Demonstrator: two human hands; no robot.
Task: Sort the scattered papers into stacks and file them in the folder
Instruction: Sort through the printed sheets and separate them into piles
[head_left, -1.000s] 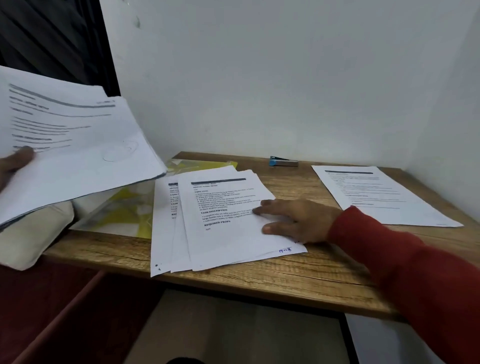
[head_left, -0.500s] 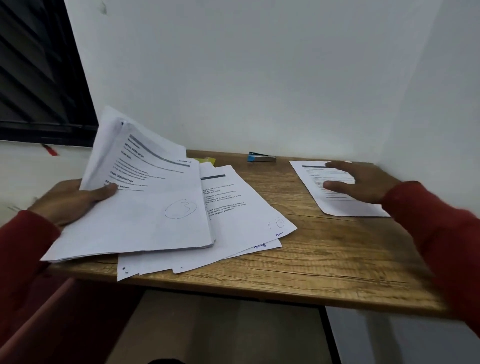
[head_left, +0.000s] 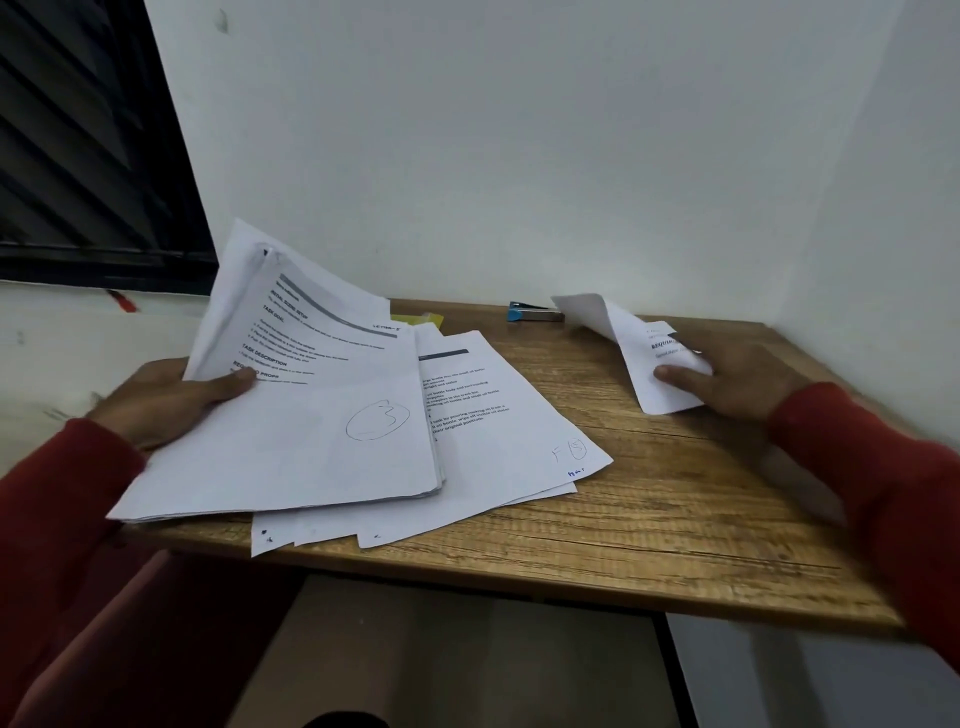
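Step in hand, by my reading: gathering, not yet filing.

Near edge of counter (head_left: 649, 525): loose fanned sheets (head_left: 498, 447), corners overhanging.

Left edge: left hand (head_left: 171, 400) grips thick stack (head_left: 311, 415), thumb on top, stack tilted over fanned sheets.

Right side: right hand (head_left: 727, 374) pinches single sheet (head_left: 639, 358), far corner curling up off counter.

Far edge: yellow folder (head_left: 415, 318) mostly hidden behind stack; blue stapler (head_left: 535, 313) beside.

Next move likely: carry single sheet to stack, square edges.

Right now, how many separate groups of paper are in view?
3: a stack held in the left hand, loose sheets on the desk, one sheet in the right hand. More may lie underneath.
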